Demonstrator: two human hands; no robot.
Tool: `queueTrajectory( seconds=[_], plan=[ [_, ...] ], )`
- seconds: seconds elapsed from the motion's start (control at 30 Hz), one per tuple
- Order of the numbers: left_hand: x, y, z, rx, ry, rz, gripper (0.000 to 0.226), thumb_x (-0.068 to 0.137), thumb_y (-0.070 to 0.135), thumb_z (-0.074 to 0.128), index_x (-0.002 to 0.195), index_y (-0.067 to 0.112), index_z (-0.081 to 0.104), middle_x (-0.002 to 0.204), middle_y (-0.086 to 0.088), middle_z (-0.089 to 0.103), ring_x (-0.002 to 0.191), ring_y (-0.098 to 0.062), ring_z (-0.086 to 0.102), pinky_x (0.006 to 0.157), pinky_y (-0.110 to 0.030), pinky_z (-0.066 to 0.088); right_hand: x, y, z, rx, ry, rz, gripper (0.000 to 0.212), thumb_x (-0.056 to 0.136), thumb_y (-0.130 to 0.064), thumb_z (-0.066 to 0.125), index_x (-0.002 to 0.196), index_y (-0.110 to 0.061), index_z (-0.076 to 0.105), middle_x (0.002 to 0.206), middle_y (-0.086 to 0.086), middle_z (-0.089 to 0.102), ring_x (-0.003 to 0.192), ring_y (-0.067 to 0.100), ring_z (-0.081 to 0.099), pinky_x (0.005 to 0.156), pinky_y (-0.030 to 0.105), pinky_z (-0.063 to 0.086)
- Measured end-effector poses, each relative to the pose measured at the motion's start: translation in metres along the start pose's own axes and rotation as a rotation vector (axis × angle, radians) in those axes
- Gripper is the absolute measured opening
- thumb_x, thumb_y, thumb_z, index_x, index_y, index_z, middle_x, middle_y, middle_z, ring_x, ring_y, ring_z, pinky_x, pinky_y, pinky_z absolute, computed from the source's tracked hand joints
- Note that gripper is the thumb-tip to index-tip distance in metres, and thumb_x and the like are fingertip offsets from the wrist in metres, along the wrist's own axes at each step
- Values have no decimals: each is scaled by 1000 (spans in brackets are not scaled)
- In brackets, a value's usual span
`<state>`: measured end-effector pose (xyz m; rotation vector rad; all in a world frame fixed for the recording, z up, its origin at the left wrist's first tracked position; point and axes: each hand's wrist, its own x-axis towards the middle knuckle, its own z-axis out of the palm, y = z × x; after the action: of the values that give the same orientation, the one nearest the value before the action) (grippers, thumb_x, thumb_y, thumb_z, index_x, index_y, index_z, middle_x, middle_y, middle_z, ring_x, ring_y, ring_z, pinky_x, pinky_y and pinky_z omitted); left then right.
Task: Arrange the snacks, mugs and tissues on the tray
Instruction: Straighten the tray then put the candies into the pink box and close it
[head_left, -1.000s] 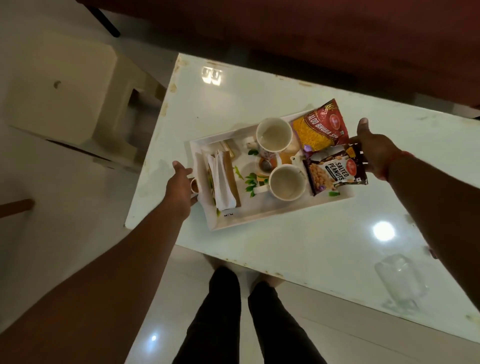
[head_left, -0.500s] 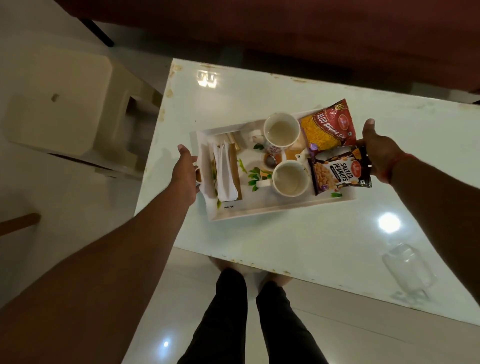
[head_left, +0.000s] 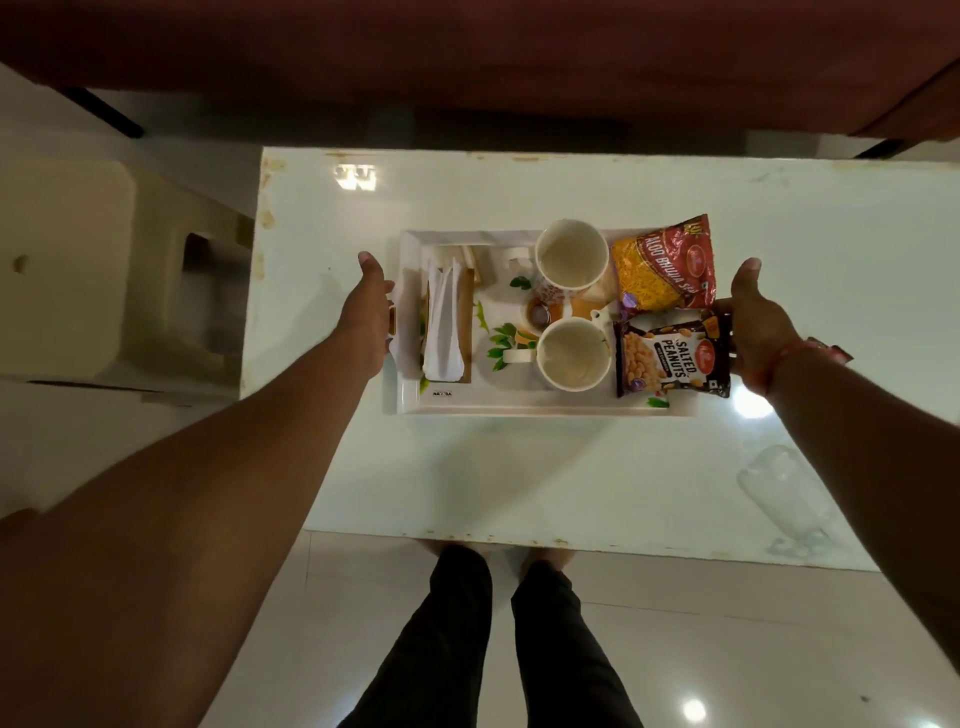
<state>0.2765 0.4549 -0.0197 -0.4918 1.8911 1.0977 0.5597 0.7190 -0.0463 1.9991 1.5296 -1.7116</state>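
Both hands gripped the tray (head_left: 540, 408), long axis running nine to three: left hand (head_left: 370, 318) at nine, right hand (head_left: 756, 325) at three, fingers curled under its ends.

Tray (head_left: 519, 408), once skewed on the table (head_left: 571, 467), now square to its edge.

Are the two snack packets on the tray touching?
Touching. The head view shows the red bhujia packet meeting the top edge of the salted peanuts packet with no tray surface visible between them.
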Motion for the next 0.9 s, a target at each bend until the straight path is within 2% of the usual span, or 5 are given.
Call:
queueTrajectory(
  seconds=[0.1, 0.3, 0.57, 0.8, 0.9],
  plan=[
    [0, 4, 4, 27, -10, 1, 71, 94, 71, 25, 136, 21, 53, 145, -5, 50, 131, -26, 47, 113, -46, 33, 0, 5, -3, 22, 23, 11, 83, 81, -86, 20, 85, -22, 72, 79, 4, 77, 86, 26, 72, 87, 45, 54],
    [1, 3, 7, 44, -9, 10, 73, 93, 72, 23, 139, 22, 51, 146, -5, 50, 133, -26, 46, 115, -48, 32, -1, 6, -2, 29, 32, 15, 84, 78, -88, 20, 77, -24, 74, 74, 2, 77, 84, 27, 73, 78, 41, 55],
    [2, -2, 8, 48, -14, 21, 72, 94, 70, 23, 143, 23, 47, 149, -6, 48, 135, -24, 45, 116, -46, 30, -1, 7, 1, 1, 57, 16, 84, 74, -90, 19, 72, -29, 77, 86, 8, 78, 87, 31, 74, 87, 50, 56],
    [3, -2, 6, 85, -28, 27, 70, 96, 68, 21, 145, 24, 44, 149, -6, 47, 135, -24, 45, 116, -46, 31, -7, 4, 4, -16, 79, 23, 81, 79, -87, 20, 84, -27, 74, 80, 5, 77, 81, 28, 74, 73, 40, 58],
    [4, -1, 5, 102, -28, 22, 70, 96, 67, 21, 145, 23, 44, 150, -6, 46, 135, -25, 45, 116, -46, 30, -9, 2, 4, -40, 97, 10, 80, 81, -85, 18, 82, -28, 73, 70, 0, 76, 73, 23, 73, 61, 32, 54]
  ],
)
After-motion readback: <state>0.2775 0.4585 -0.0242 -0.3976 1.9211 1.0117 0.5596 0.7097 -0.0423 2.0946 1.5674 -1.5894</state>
